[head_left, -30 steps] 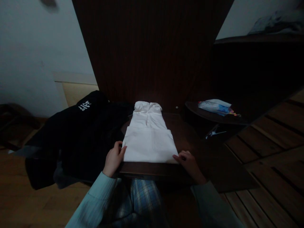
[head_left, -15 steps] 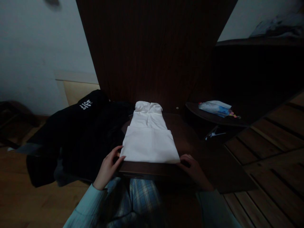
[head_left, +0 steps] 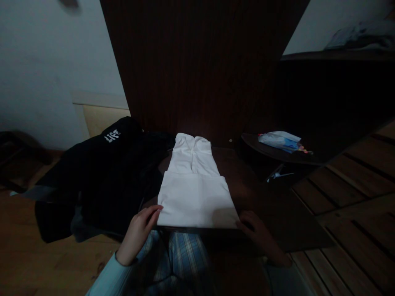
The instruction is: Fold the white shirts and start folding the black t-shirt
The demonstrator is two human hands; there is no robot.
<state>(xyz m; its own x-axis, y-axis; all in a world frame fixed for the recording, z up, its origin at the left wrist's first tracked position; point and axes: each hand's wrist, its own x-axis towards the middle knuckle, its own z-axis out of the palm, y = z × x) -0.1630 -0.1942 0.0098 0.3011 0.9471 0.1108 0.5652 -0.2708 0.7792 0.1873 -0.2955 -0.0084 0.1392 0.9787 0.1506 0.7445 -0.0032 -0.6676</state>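
A folded white garment (head_left: 194, 185) lies on a small dark wooden table (head_left: 243, 181) in front of me. My left hand (head_left: 138, 232) pinches its near left corner. My right hand (head_left: 257, 234) grips the near right corner, with the fingers curled under the cloth and dim in the shadow. The near edge of the garment hangs over the table's front edge, above my plaid trousers (head_left: 182, 257).
A heap of black clothing (head_left: 98, 172) with white lettering lies to the left of the table. A low round shelf (head_left: 277, 152) at the right carries a plastic packet (head_left: 279, 139). A dark wooden panel (head_left: 197, 65) stands behind, and wooden slats (head_left: 354, 193) lie to the right.
Both hands have drawn the garment's near edge toward me, past the table's front edge. The hands sit lower in view than before.
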